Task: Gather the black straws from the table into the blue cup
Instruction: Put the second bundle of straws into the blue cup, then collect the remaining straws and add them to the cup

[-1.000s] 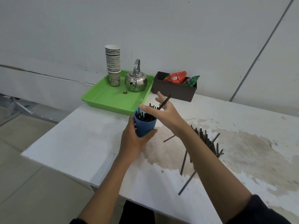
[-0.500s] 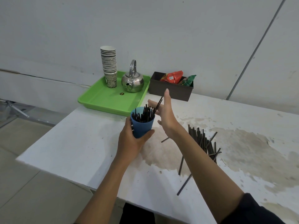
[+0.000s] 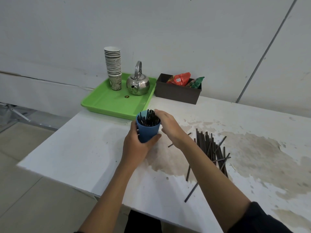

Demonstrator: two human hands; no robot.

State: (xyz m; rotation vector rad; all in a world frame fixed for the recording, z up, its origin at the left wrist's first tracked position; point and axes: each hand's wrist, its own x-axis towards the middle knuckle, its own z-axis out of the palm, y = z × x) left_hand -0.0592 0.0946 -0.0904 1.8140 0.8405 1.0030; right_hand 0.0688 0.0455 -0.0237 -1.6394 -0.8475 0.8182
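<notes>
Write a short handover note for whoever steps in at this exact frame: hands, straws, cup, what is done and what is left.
Left hand grips the blue cup, holding it upright on the white table.
Right hand rests over the cup's rim on the straws in the cup; whether it still pinches one cannot be told.
Done: a good bunch of black straws stands in the cup.
Left: the loose pile of straws on the table to the right of the cup, plus a few strays nearer the table's front edge, must still go in.

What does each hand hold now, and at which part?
The left hand grips the blue cup around its side wall. The right hand rests on the straws in the cup; a grip cannot be told.
</notes>
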